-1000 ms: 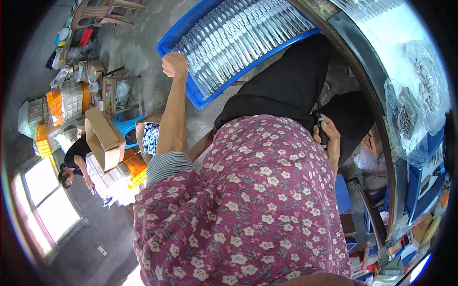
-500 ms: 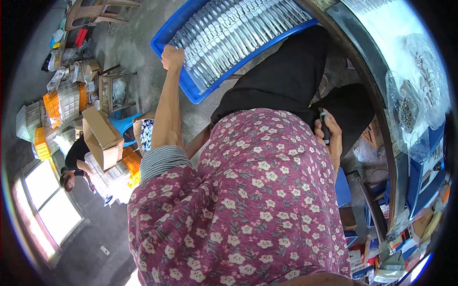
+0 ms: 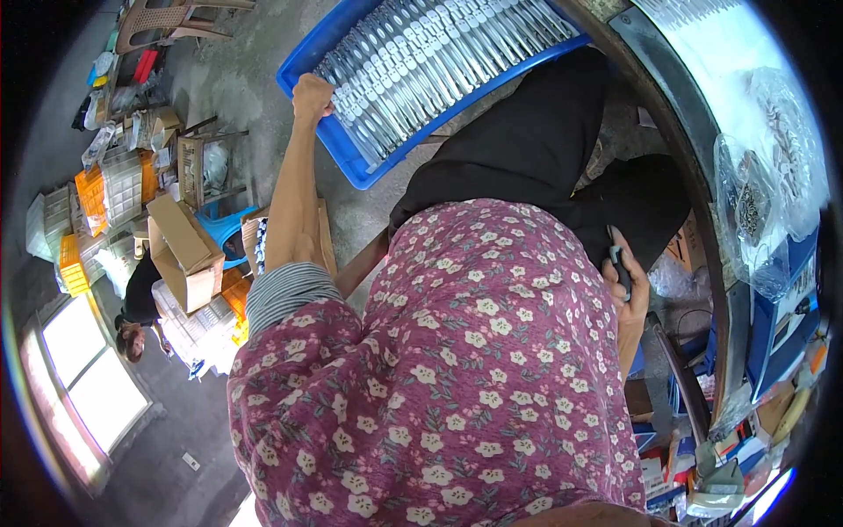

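Observation:
My left hand [image 3: 312, 92] is stretched far out, its fingers curled on the near rim of a blue tray [image 3: 347, 158]. The tray holds several tight rows of small silvery metal pieces [image 3: 430, 53] and lies on the concrete floor. My right hand [image 3: 628, 294] rests by my hip, closed around a small dark object [image 3: 620, 263] that is too hidden to tell what it is. My flowered purple top [image 3: 457, 386] and black trousers [image 3: 536, 140] fill the middle of the view.
A dark curved table edge [image 3: 694, 176] runs down the right, with clear bags of small metal parts [image 3: 764, 193] on it. At the left are an open cardboard box [image 3: 184, 250], orange and white crates [image 3: 97, 202], a blue stool [image 3: 224, 230] and another person [image 3: 136, 307] by a window.
My left hand has reached a little farther out along the tray's rim. My right hand has stayed by my hip.

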`<action>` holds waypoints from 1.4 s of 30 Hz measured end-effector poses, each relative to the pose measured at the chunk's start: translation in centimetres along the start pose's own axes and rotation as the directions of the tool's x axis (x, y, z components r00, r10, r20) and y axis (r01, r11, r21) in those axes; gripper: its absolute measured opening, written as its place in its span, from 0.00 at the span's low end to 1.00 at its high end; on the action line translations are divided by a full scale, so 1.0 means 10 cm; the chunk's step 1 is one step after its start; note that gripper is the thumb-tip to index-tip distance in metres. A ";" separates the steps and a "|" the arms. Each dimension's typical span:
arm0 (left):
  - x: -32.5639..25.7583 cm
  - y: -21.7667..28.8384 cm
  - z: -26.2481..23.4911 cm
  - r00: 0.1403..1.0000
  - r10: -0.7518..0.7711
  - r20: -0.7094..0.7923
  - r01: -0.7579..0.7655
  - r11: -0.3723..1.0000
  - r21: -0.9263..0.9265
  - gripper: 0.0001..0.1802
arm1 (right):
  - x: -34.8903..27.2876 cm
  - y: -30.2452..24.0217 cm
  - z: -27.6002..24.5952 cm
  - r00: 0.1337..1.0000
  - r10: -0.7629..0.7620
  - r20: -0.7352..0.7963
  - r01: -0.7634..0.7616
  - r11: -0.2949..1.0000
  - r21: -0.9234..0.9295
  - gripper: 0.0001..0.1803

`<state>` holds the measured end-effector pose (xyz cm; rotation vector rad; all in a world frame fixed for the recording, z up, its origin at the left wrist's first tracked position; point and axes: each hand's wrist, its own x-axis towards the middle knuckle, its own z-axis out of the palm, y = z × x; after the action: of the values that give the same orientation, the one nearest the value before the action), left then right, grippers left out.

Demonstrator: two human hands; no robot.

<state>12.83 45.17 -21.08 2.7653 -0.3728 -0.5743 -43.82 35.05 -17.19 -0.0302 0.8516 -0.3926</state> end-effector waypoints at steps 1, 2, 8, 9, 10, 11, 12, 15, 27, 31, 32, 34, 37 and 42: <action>0.04 -0.07 0.00 1.000 -0.003 -0.004 0.003 1.000 0.002 0.10 | 0.05 -0.04 0.09 0.998 0.036 -0.046 -0.037 0.999 -0.020 0.27; 0.10 -0.18 0.02 0.999 0.044 -0.007 -0.043 0.995 0.093 0.09 | 0.11 -0.10 0.19 0.993 0.070 -0.091 -0.074 0.996 -0.040 0.27; 0.06 -0.09 0.05 0.998 0.057 -0.040 -0.049 0.983 0.176 0.09 | 0.36 -0.42 0.06 0.990 0.120 -0.068 -0.127 0.986 -0.106 0.24; 0.08 -0.13 0.02 0.996 0.084 -0.035 -0.074 0.973 0.219 0.09 | 0.37 -0.44 0.08 0.988 0.129 -0.090 -0.142 0.977 -0.158 0.24; 0.06 -0.07 0.01 0.995 0.093 -0.036 -0.083 0.973 0.214 0.09 | 0.31 -0.43 0.14 0.980 0.113 -0.164 -0.154 0.952 -0.265 0.23; 0.03 0.04 0.01 0.993 0.109 -0.043 -0.096 0.965 0.243 0.09 | 0.24 -0.42 0.10 0.983 0.118 -0.139 -0.151 0.954 -0.260 0.23; 0.02 0.17 0.02 0.990 0.129 -0.049 -0.111 0.956 0.272 0.10 | 0.18 -0.40 0.03 0.987 0.118 -0.112 -0.144 0.956 -0.255 0.23; 0.33 -0.20 -0.12 0.933 0.344 -0.107 -0.253 0.836 0.486 0.11 | 0.09 -0.32 -0.07 0.985 0.149 -0.090 -0.169 0.943 -0.288 0.22; -1.13 2.54 -1.12 0.541 0.576 -0.612 -0.841 0.370 -0.396 0.08 | -0.24 -0.17 -0.17 0.993 -0.095 0.074 0.110 0.965 -0.236 0.21; -0.89 3.24 -1.37 0.334 0.727 -0.600 -0.942 0.270 -0.197 0.09 | -0.07 -0.23 0.11 0.976 -0.178 0.124 0.201 0.956 -0.214 0.20; -0.72 3.42 -1.38 0.289 0.759 -0.583 -0.956 0.261 -0.135 0.10 | 0.01 -0.23 0.14 0.966 -0.206 0.156 0.233 0.955 -0.183 0.20; -0.43 3.68 -1.42 0.294 0.849 -0.439 -0.951 0.307 -0.044 0.11 | 0.14 -0.22 0.26 0.963 -0.204 0.177 0.228 0.965 -0.131 0.19; -0.17 3.98 -1.36 0.310 0.908 -0.280 -0.936 0.344 0.078 0.13 | 0.31 -0.18 0.19 0.973 -0.201 0.112 0.211 0.973 -0.088 0.18; 0.21 4.24 -1.20 0.312 0.950 -0.024 -0.879 0.298 0.373 0.14 | 0.28 -0.14 0.23 0.969 -0.245 0.011 0.245 0.963 -0.113 0.16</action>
<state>11.70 8.09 2.82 2.1693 -1.9634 0.1775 -40.97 32.51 -17.46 -0.2426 0.8753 -0.5764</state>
